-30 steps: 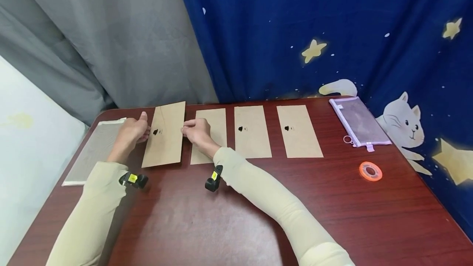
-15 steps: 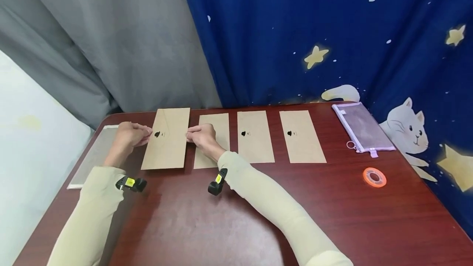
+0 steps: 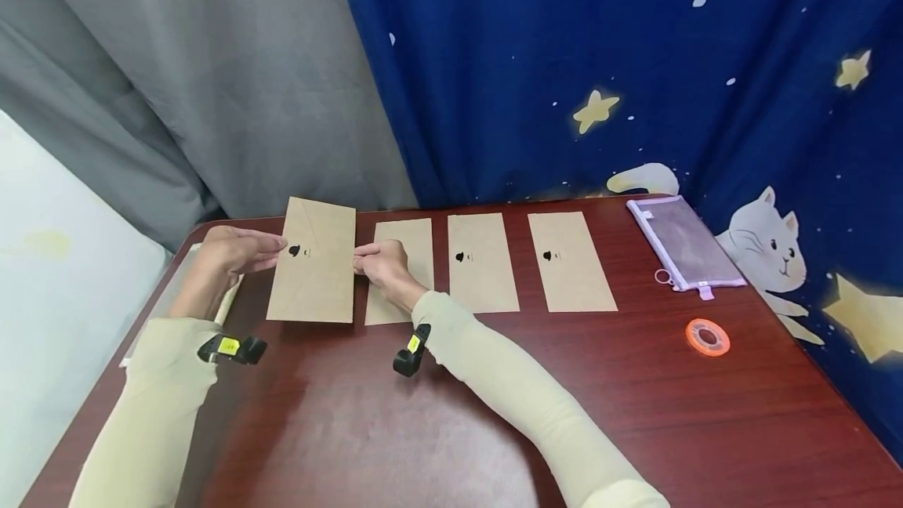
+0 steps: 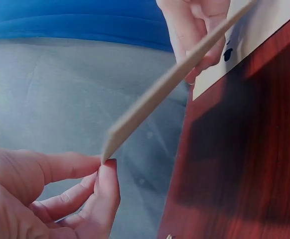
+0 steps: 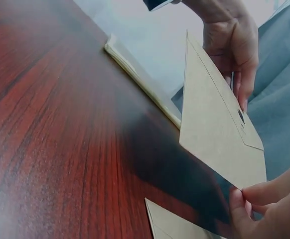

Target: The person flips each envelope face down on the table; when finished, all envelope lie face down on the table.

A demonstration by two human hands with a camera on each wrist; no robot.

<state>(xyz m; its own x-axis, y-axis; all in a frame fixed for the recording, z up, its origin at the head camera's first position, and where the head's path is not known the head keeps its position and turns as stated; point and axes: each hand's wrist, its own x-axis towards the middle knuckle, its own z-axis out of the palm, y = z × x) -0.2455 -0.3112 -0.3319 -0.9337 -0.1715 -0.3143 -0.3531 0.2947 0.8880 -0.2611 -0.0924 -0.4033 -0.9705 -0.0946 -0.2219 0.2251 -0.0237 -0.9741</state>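
A kraft paper envelope (image 3: 313,288) with a small black hat print is held between both hands, raised off the table and tilted. My left hand (image 3: 229,255) pinches its left edge between thumb and fingers. At the opposite edge, my right hand (image 3: 386,263) pinches it the same way. The left wrist view shows the envelope (image 4: 157,94) almost edge-on, its near corner between the fingertips. In the right wrist view the envelope's flap line shows, and its shadow falls on the wood below. Another envelope (image 3: 418,237) lies flat, partly hidden behind my right hand.
Two more kraft envelopes, a middle one (image 3: 483,265) and a right one (image 3: 573,261), lie in line on the table (image 3: 353,414). Further right are a purple-edged zip pouch (image 3: 687,241) and an orange ring-shaped roll (image 3: 708,337). A pale-edged pouch (image 3: 165,300) lies under my left arm.
The envelope has gone from leaning with its right side raised to having its left side lifted higher. My left hand has risen and shifted left with that edge.
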